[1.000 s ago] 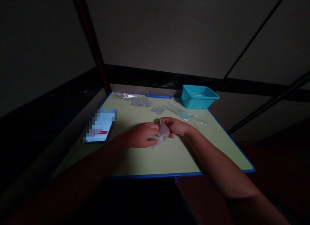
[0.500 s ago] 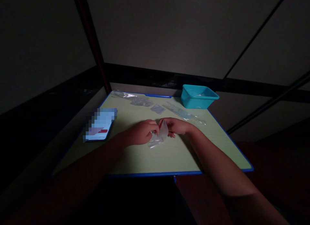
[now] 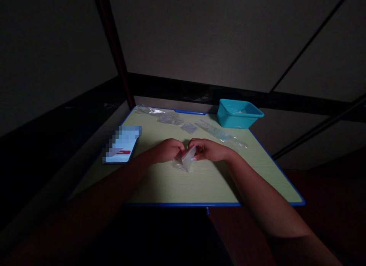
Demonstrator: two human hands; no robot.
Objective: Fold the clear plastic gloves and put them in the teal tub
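Over the middle of the table, a small clear plastic bag [image 3: 183, 165] is held between my two hands. My left hand [image 3: 169, 149] has its fingers closed at the bag's left upper side, with the fingertips partly hidden. On the other side, my right hand [image 3: 207, 149] pinches the raised, whitish edge of the bag between thumb and fingers. Just beyond the hands lies a flat square plastic packet [image 3: 189, 127]. A long clear plastic sleeve [image 3: 220, 134] with something pale blue in it stretches behind my right hand.
The pale table [image 3: 171, 189] has a blue rim. At its back right corner stands a turquoise basket [image 3: 240, 115]. More clear plastic bags [image 3: 170, 119] lie along the back left. A phone [image 3: 121, 145] with a lit screen rests at the left edge.
The bag now lies lower and its raised edge leans to the right. My left hand has drawn slightly left, leaving a gap between the hands. The whole view has shifted a little.
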